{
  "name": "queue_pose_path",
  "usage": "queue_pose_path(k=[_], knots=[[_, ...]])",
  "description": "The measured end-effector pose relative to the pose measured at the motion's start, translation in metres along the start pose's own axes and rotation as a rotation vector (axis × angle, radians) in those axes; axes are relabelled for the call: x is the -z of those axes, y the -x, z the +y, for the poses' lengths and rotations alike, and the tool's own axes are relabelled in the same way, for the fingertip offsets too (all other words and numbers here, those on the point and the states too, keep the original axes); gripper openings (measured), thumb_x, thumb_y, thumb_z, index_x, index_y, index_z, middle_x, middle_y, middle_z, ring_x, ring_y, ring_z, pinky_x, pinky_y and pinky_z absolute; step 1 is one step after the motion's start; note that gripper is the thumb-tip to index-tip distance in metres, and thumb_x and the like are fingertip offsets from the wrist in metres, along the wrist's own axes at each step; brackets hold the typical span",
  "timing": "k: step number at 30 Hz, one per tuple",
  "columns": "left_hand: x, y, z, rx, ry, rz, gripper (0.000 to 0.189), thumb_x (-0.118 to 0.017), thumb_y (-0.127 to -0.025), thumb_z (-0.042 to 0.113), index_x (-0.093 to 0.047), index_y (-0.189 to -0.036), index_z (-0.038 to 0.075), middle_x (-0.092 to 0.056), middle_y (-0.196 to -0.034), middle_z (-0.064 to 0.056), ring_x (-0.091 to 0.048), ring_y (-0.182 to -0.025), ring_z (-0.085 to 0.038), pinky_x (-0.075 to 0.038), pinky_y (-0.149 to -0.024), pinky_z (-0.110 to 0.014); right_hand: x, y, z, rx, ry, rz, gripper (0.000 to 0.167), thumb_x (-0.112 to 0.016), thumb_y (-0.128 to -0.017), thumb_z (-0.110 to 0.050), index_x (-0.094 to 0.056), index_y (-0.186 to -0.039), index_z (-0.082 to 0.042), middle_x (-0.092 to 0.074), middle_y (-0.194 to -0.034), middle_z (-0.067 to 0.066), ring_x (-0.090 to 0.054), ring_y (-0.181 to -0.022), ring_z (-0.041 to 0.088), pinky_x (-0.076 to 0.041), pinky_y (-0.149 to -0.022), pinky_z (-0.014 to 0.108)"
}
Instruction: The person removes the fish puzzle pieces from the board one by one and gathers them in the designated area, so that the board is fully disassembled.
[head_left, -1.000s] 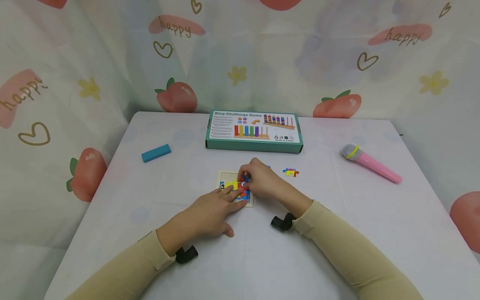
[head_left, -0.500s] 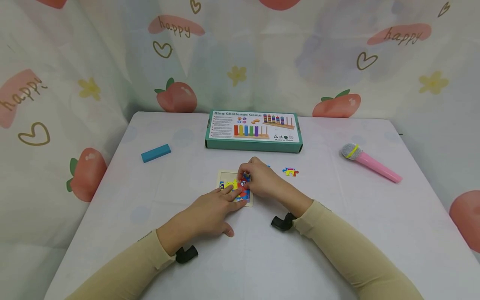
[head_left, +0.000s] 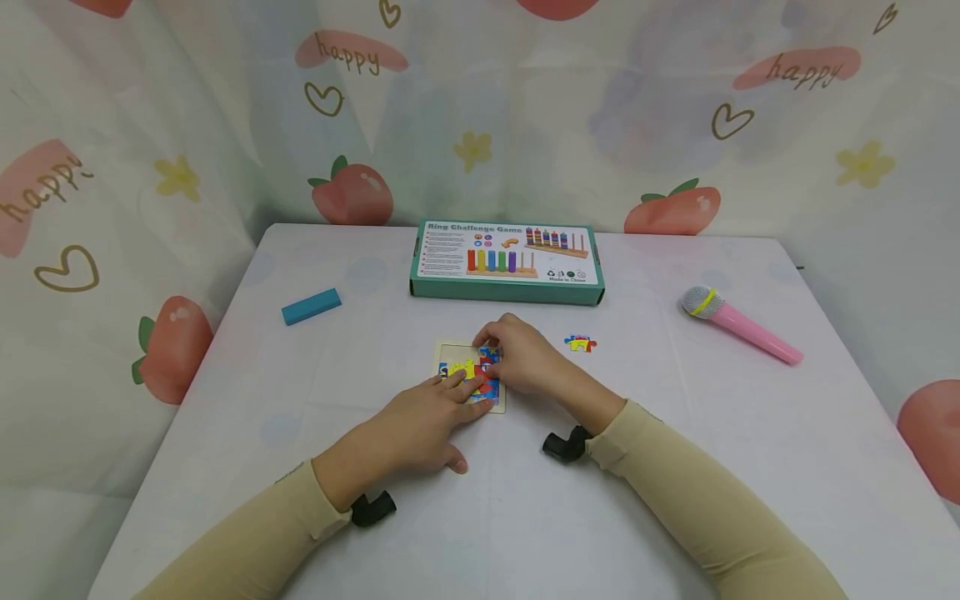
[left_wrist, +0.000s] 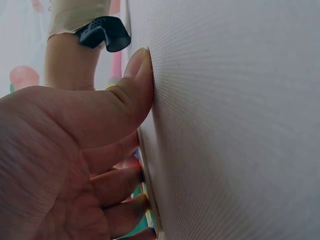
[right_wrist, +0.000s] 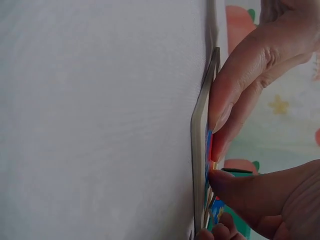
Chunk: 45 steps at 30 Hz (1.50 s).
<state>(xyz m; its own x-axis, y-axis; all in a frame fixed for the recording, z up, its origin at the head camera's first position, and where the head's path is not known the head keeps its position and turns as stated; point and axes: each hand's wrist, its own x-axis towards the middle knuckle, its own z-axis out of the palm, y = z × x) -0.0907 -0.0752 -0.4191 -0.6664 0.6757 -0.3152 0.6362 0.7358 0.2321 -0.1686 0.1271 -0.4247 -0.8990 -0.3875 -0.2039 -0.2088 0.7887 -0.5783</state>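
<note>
A wooden jigsaw puzzle tray (head_left: 452, 351) with red, yellow and blue pieces lies mid-table. My left hand (head_left: 420, 425) rests over its near left part, fingers extended onto the pieces, thumb out on the tablecloth. From the right, my right hand (head_left: 525, 358) bends over the upper right corner. Its thumb and fingers pinch a blue puzzle piece (head_left: 490, 354), which stands tilted at the tray in the right wrist view. A loose yellow, red and blue piece (head_left: 581, 343) lies right of the tray. The left wrist view shows mostly the left thumb (left_wrist: 120, 100) and curved fingers.
Behind the tray lies a green Ring Challenge Game box (head_left: 507, 262). A blue block (head_left: 312, 307) sits at the left, and a pink toy microphone (head_left: 742, 325) at the right. A printed curtain (head_left: 540, 108) hangs behind the table.
The right fingertips have shifted slightly left and away, exposing more of the blue piece. A blue sliver once seen behind the right hand no longer shows. The left hand stays put.
</note>
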Motion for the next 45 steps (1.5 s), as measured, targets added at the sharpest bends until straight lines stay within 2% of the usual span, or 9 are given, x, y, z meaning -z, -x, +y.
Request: queue_pose_path(k=[9,20,29,40,45], knots=[[0.0,-0.001,0.001,0.007,0.0,-0.007,0.09,-0.084,-0.088,0.057,-0.047,-0.164,0.029,-0.033,-0.178,-0.004,-0.029,-0.167,-0.031,-0.03,-0.134,-0.05,0.008,0.004,0.001,0.007,-0.006,0.027,0.035,-0.086,-0.09,-0.017,-0.076,-0.124,-0.017,-0.063,-0.117,0.006,-0.06,-0.105,0.023,-0.056,-0.093,0.038],[0.0,-0.001,0.001,0.02,0.01,-0.014,0.09,-0.084,-0.088,0.057,-0.046,-0.165,0.03,-0.033,-0.178,-0.002,-0.028,-0.167,-0.03,-0.028,-0.135,-0.05,0.033,0.018,0.018,-0.019,-0.019,0.042,0.037,-0.084,-0.091,-0.016,-0.075,-0.127,-0.017,-0.067,-0.117,0.007,-0.06,-0.103,0.025,-0.055,-0.089,0.037],[-0.001,-0.001,0.001,0.025,0.017,-0.016,0.091,-0.084,-0.087,0.057,-0.045,-0.165,0.031,-0.031,-0.179,-0.001,-0.026,-0.168,-0.03,-0.029,-0.134,-0.051,0.058,0.041,0.054,-0.036,-0.015,0.065,0.041,-0.084,-0.09,-0.015,-0.075,-0.13,-0.014,-0.069,-0.117,0.009,-0.061,-0.101,0.025,-0.054,-0.083,0.033],[-0.003,0.001,-0.001,0.037,0.023,-0.016,0.091,-0.083,-0.088,0.058,-0.043,-0.166,0.034,-0.03,-0.179,0.001,-0.025,-0.168,-0.028,-0.028,-0.135,-0.05,0.089,0.068,0.106,-0.2,0.021,0.064,0.042,-0.081,-0.092,-0.017,-0.073,-0.133,-0.015,-0.066,-0.117,0.013,-0.058,-0.109,0.029,-0.051,-0.085,0.036],[-0.004,0.0,-0.001,0.032,0.026,-0.016,0.091,-0.083,-0.088,0.058,-0.042,-0.166,0.035,-0.03,-0.179,0.001,-0.024,-0.169,-0.027,-0.027,-0.135,-0.049,0.098,0.074,0.126,-0.204,0.06,0.066,0.044,-0.082,-0.092,-0.016,-0.072,-0.135,-0.012,-0.066,-0.118,0.015,-0.059,-0.11,0.031,-0.051,-0.086,0.037]])
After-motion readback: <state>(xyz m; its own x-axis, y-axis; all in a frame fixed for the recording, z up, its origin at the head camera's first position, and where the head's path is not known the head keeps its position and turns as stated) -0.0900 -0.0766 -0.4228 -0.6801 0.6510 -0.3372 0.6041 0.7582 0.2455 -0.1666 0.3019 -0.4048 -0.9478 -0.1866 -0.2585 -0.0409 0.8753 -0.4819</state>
